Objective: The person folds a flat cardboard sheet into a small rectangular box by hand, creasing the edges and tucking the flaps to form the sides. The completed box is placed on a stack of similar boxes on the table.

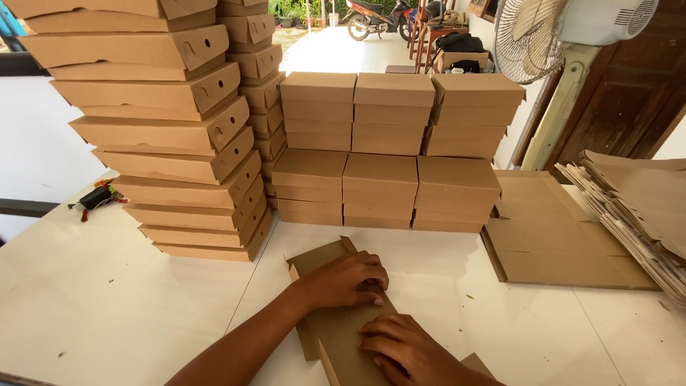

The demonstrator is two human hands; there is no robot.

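Observation:
A flat brown cardboard box blank (pixel 325 261) lies on the white table (pixel 107 300) near the front edge. My left hand (pixel 346 280) presses down on its middle with fingers curled over a fold. My right hand (pixel 404 350) rests on the lower part of the same blank, fingers bent against the cardboard. One side flap stands slightly raised by my right hand.
A tall leaning stack of folded brown boxes (pixel 179 136) stands at the left. Lower stacks of boxes (pixel 389 150) fill the table's back. Flat blanks (pixel 550 236) and a fanned pile of blanks (pixel 643 207) lie right. A fan (pixel 572 28) stands behind; a small black tool (pixel 96 198) lies far left.

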